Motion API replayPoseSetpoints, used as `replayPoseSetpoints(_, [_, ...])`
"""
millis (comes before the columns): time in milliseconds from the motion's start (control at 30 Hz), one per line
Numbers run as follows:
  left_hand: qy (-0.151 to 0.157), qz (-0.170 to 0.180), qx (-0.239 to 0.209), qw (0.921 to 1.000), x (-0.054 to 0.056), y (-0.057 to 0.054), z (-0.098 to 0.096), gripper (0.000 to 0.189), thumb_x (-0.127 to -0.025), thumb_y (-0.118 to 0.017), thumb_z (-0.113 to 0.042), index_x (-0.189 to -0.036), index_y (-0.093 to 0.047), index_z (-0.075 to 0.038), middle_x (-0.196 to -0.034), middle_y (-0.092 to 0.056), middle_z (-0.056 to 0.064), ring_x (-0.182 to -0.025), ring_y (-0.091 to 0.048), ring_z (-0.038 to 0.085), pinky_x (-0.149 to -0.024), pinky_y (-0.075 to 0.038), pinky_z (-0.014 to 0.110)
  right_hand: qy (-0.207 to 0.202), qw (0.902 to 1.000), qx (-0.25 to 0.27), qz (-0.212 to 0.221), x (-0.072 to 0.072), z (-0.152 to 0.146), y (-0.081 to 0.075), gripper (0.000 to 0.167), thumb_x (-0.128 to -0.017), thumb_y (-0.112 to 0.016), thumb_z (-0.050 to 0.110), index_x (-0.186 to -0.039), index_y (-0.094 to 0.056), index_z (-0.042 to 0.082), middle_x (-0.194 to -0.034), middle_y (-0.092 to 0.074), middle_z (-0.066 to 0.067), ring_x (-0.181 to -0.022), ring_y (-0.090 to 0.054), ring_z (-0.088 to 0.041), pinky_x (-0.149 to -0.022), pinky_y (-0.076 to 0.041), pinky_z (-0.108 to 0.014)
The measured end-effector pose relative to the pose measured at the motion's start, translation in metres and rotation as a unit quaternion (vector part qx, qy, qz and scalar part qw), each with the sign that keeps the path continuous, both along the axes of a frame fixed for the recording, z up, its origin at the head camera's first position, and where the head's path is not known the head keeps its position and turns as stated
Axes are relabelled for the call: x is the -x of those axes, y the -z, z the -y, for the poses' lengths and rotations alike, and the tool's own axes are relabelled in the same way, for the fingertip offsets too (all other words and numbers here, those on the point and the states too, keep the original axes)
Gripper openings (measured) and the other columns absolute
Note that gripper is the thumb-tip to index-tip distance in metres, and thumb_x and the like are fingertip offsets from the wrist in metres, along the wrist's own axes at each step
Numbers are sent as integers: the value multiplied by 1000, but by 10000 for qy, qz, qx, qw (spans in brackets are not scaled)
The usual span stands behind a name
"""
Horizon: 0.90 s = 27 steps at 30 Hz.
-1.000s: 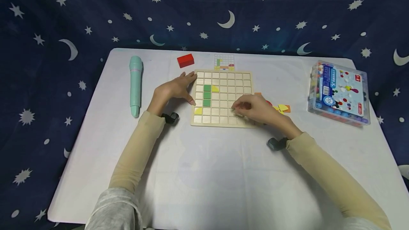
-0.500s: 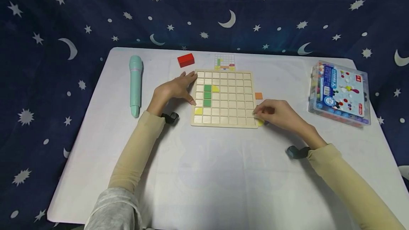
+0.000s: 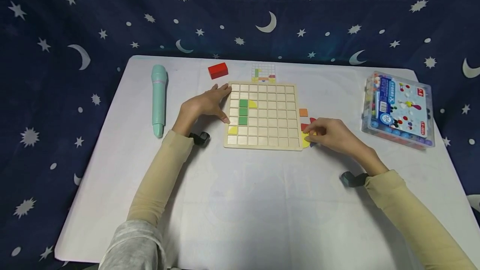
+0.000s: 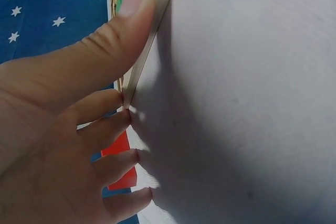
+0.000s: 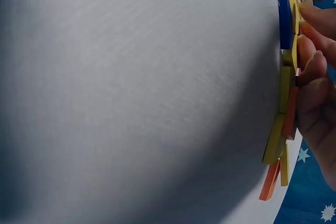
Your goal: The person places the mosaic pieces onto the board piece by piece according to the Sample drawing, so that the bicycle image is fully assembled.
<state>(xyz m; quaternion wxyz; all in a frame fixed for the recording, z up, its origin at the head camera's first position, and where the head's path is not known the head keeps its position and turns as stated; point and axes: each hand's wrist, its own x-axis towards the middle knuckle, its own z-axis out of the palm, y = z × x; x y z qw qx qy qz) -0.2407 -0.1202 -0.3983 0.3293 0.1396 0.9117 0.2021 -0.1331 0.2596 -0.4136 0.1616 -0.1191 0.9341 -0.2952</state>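
Observation:
A wooden grid board (image 3: 277, 137) lies flat on the table, with several green square tiles (image 3: 243, 112) and two yellow quarter-round tiles (image 3: 232, 130) set in its cells. Along the board's left edge rests my left hand (image 3: 205, 104), thumb and fingers spread. Past the right edge, the curled fingers of my right hand (image 3: 331, 134) touch a cluster of loose tiles. Yellow tiles (image 3: 305, 140), red tiles and a blue tile (image 5: 285, 23) show around the fingertips. Whether thumb and index pinch a yellow tile is unclear; the hand covers part of the cluster.
Behind the board lies a small pattern card (image 3: 263, 72), with a red block (image 3: 218, 70) to its left. A mint-green microphone-shaped object (image 3: 159, 100) lies at the left. The clear plastic box (image 3: 398, 109) of beads stands at the right. An orange tile (image 3: 303, 112) sits near the board.
My right hand has moved right, from over the board to the loose tiles beside it, uncovering the board's right cells. My left hand has stayed in place.

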Motion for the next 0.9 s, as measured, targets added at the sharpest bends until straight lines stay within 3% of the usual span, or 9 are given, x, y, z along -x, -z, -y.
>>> replayPoseSetpoints(167, [26,-28,7,10000,0,1,0,120,-75,-93,-25,-167,-15,-21,-175,-3,-2,-162,6,24,-128,-11,60,-5,9998,-184,-10,3,4,0,23,-87,-83,13,-106,-77,3,-85,-60,-7,-82,-51,-23,-67,-40,-29])
replayPoseSetpoints(500, [-30,-47,16,10000,0,1,1,120,-75,-93,-24,-167,-15,-22,-175,-2,-3,-162,7,23,-128,-10,60,-149,9994,-296,-32,5,5,0,26,-84,-86,15,-103,-76,2,-84,-59,-6,-78,-49,-22,-65,-39,-30])
replayPoseSetpoints(900, [-11,-29,-22,10000,0,1,0,121,-74,-93,-26,-167,-15,-22,-175,-2,-2,-162,7,24,-128,-10,60,-66,9996,-185,220,6,7,3,22,-83,-85,11,-98,-71,3,-82,-56,-6,-78,-48,-22,-66,-38,-29])
